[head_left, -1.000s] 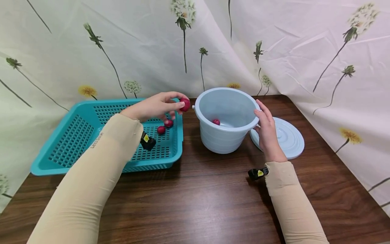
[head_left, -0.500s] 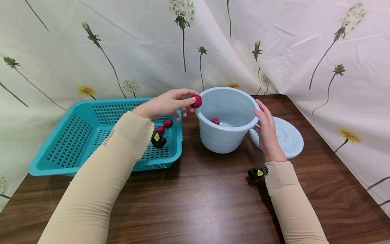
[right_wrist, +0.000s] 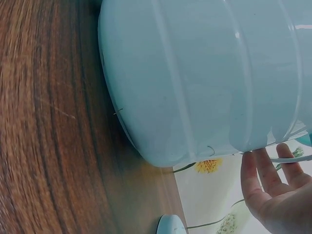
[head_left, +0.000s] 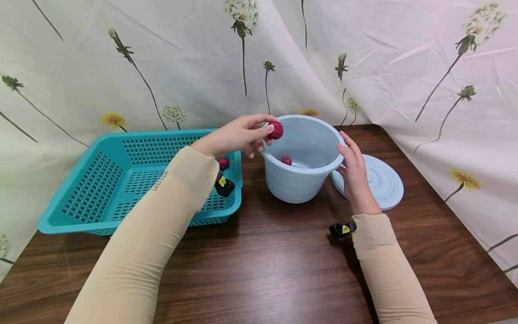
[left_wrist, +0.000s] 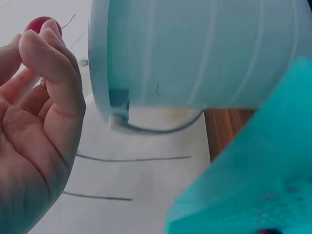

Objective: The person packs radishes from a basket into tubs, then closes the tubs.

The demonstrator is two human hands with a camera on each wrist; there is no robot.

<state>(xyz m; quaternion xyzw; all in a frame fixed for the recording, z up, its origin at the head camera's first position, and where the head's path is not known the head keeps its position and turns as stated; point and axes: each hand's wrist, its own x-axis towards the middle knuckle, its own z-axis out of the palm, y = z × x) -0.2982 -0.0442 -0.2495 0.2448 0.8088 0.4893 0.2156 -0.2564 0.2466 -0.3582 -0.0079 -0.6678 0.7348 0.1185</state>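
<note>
My left hand (head_left: 243,133) pinches a red radish (head_left: 276,130) with a thin root between thumb and fingers, over the left part of the rim of a pale blue bucket (head_left: 294,186). In the left wrist view the radish (left_wrist: 43,23) shows at the fingertips beside the bucket's mouth. Inside the bucket, a second radish (head_left: 286,161) lies on the bottom. My right hand (head_left: 355,180) grips the bucket's right rim; the right wrist view has its fingers (right_wrist: 267,175) against the outer wall. The bucket stands upright on the table.
A turquoise slotted basket (head_left: 81,228) stands at the left, with a radish (head_left: 224,163) near its right end, partly behind my left arm. Right of the bucket lies its pale blue lid (head_left: 384,182) on the brown wooden table (head_left: 279,270). A flowered cloth (head_left: 194,58) hangs behind.
My left hand has carried the radish rightward from above the basket's right end to over the bucket's left rim. The right hand has stayed at the bucket's rim.
</note>
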